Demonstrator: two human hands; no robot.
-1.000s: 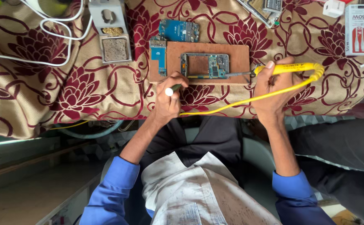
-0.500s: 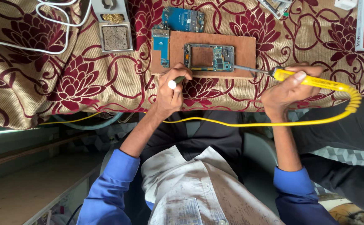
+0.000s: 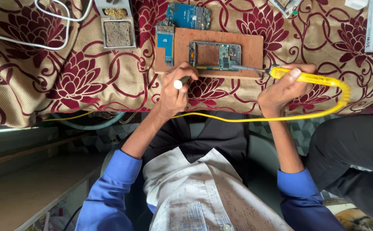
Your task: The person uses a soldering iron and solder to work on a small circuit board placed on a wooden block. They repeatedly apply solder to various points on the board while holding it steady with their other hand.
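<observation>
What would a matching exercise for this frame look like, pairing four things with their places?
Things:
1. soldering iron
2. opened phone
3. cleaning sponge tray
4. white cable

Places:
A. on the wooden board
B. top left, looping over the floral cloth
C. in the right hand
D. left of the board, near the cloth's top edge

Pairs: 1-C, 2-A, 3-D, 4-B
</observation>
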